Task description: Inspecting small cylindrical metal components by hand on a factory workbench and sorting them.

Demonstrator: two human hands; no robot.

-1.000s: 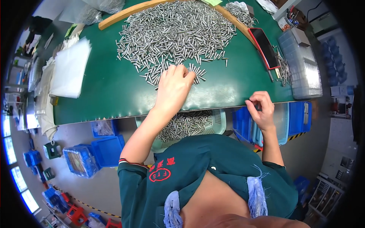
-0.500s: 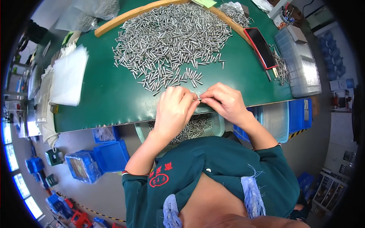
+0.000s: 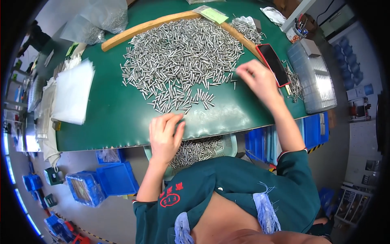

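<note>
The green bench (image 3: 109, 118) takes up the most space, its near edge running just in front of the person's body. Its surface shows as a broad strip between that edge and the pile of metal pins (image 3: 178, 61), and again between the pile and the white sheets near the left end. The pile spreads over the middle, toward the far side. A bent wooden strip (image 3: 152, 25) bounds it along the far side and down the right. Below the near edge, a pale green basket (image 3: 231, 146) holds more pins. Clear plastic boxes (image 3: 315, 83) stand at the right end, the white sheets (image 3: 73, 93) lie at the left, and a red-edged device (image 3: 273, 65) rests beside the wooden strip.

The left hand (image 3: 163, 136) is over the near edge, fingers loosely curved, thumb parted from them, fingertips just short of the pile. The right hand (image 3: 258, 79) is at the pile's right side, thumb and forefinger drawn close; whether they grasp a pin cannot be told.

Half a second ago both hands met before the pile, with a pin between their fingertips; now they are well apart.
</note>
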